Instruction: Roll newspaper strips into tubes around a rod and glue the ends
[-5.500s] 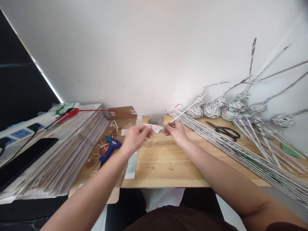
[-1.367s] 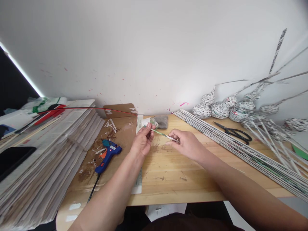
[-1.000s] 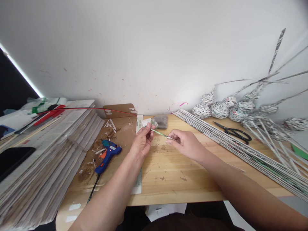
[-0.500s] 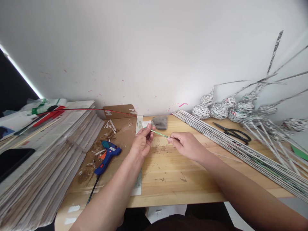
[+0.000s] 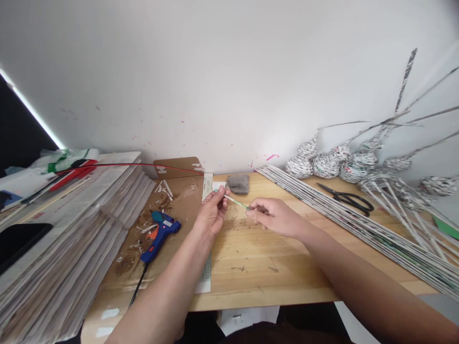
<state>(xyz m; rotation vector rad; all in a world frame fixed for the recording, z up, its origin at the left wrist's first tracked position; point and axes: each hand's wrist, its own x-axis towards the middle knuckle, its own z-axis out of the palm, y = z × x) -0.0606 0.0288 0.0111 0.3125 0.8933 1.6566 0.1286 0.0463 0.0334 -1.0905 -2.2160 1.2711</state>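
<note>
My left hand [image 5: 213, 210] pinches one end of a thin white and green rolled paper stick [image 5: 238, 202] over the wooden table [image 5: 247, 277]. At the stick's other end, the fingers of my right hand [image 5: 267, 214] are closed on it. Beneath my left hand lies a strip of printed paper [image 5: 204, 282]. Just behind the stick sits a small grey cloth pad [image 5: 239, 183].
At left are a blue glue gun [image 5: 159, 236], a tall stack of newspaper [image 5: 82, 243] and a black phone [image 5: 21, 241]. To the right lie long paper sticks [image 5: 344, 220], black scissors [image 5: 347, 198] and woven paper shapes [image 5: 326, 165] along the wall.
My right hand has shifted slightly left along the stick, and its fingers have changed position. My left hand has stayed almost where it was.
</note>
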